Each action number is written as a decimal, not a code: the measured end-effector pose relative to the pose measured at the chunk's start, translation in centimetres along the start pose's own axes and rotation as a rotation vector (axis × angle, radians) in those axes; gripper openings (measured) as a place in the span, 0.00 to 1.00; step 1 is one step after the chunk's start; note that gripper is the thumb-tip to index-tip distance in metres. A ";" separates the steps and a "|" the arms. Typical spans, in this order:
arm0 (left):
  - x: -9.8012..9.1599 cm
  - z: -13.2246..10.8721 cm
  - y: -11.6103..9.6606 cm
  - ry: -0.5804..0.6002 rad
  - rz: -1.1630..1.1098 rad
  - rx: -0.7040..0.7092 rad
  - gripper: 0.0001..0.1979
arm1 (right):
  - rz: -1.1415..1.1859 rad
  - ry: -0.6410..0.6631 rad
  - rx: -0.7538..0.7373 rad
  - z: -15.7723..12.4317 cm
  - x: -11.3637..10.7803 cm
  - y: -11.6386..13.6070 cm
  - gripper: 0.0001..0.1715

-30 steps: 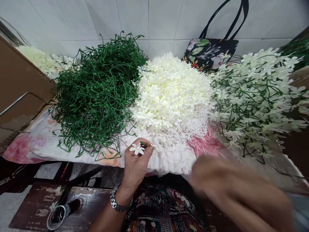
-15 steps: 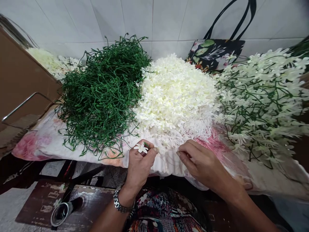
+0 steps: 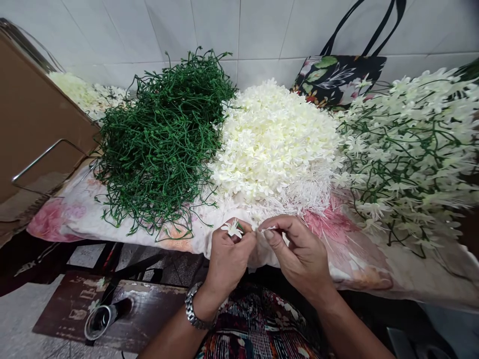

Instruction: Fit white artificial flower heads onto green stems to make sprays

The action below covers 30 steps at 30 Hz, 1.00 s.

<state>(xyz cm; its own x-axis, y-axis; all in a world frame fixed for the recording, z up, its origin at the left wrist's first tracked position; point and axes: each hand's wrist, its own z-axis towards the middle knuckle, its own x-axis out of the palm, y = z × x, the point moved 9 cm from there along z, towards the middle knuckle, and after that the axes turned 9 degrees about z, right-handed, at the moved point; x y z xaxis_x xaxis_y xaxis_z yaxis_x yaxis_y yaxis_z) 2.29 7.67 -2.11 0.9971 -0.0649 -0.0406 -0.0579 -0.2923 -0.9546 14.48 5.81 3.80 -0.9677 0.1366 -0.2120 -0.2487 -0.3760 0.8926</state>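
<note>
My left hand [image 3: 231, 257] is closed around a green artificial flower stem, and a white flower [image 3: 232, 228] on it pokes out above the fist. Close beside it, my right hand [image 3: 301, 257] pinches a small white piece [image 3: 268, 229] between thumb and forefinger; its exact kind is too small to tell. Both hands are over the front edge of the flowered cloth [image 3: 134, 234]. Just beyond them lie thin white thready sprigs [image 3: 307, 194] and a heap of loose white artificial blossoms [image 3: 277, 134]. A tangled pile of green plastic stems [image 3: 160, 144] is to the left.
White flowers on green stems [image 3: 415, 149] are piled at the right. A black floral bag [image 3: 340, 80] leans on the tiled wall [image 3: 262, 30]. At the left stands a cardboard box [image 3: 41, 119] with a metal wire handle. Lower left, a cup [image 3: 100, 321] rests on a dark wooden bench [image 3: 145, 319].
My right hand has moved left, up close to my left hand, and the white piece in its pinch now shows. My left hand still holds the flower stem. The view has shifted slightly.
</note>
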 end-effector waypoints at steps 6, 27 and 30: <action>0.9 -0.4 -0.2 0.078 -0.172 -0.099 0.11 | 0.138 -0.065 0.043 0.0 -0.3 -1.5 0.04; 1.2 -0.3 1.0 0.173 -0.358 -0.124 0.15 | 0.084 -0.025 -0.032 -0.1 0.2 -0.9 0.05; 1.0 -0.2 0.9 0.136 -0.369 -0.110 0.12 | 0.113 0.001 -0.026 -0.2 0.5 -0.9 0.05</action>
<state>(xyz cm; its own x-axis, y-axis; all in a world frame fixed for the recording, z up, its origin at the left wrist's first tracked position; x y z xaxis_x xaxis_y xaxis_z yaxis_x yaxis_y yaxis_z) 3.22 7.20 -2.95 0.9367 -0.0596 0.3451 0.2901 -0.4195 -0.8601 14.25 6.00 2.81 -0.9897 0.0906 -0.1111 -0.1388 -0.4125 0.9003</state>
